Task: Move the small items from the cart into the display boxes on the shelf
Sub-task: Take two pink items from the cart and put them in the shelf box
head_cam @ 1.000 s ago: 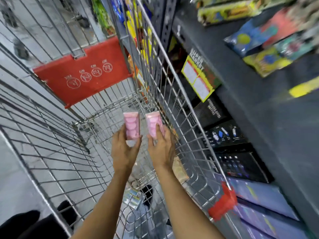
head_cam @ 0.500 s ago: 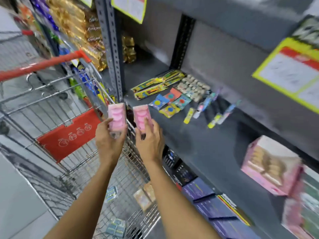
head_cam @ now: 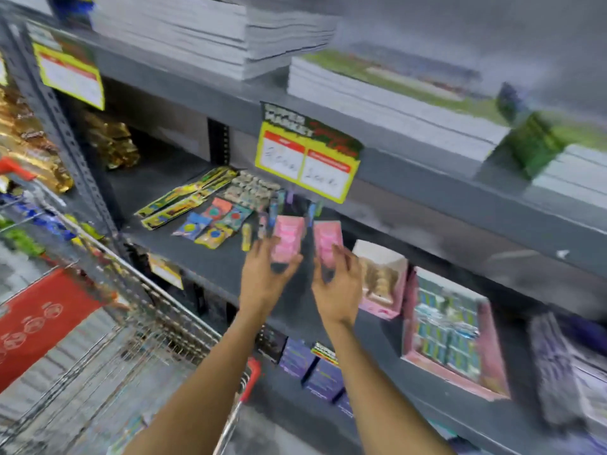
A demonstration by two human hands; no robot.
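My left hand [head_cam: 262,277] holds a small pink pack [head_cam: 287,238] upright. My right hand [head_cam: 340,284] grips a second pink pack [head_cam: 328,239] beside it. Both hands hover over the dark grey middle shelf [head_cam: 210,267]. Just right of my right hand stands a pink display box [head_cam: 382,280] with beige items in it. Further right lies a larger pink display box [head_cam: 456,333] filled with small blue-green packs. The wire cart [head_cam: 138,326] is at the lower left, with its red flap [head_cam: 36,320] showing.
Flat colourful packets [head_cam: 210,218] and yellow strips lie on the shelf to the left of my hands. A yellow price sign [head_cam: 305,162] hangs from the shelf above, which carries stacks of books [head_cam: 387,103]. Purple boxes [head_cam: 305,366] fill the shelf below. A steel upright [head_cam: 72,152] stands at left.
The view swung from the cart up to the shelf. Both hands carried the pink packs out of the cart and rightward over the shelf, close to the pink display boxes.
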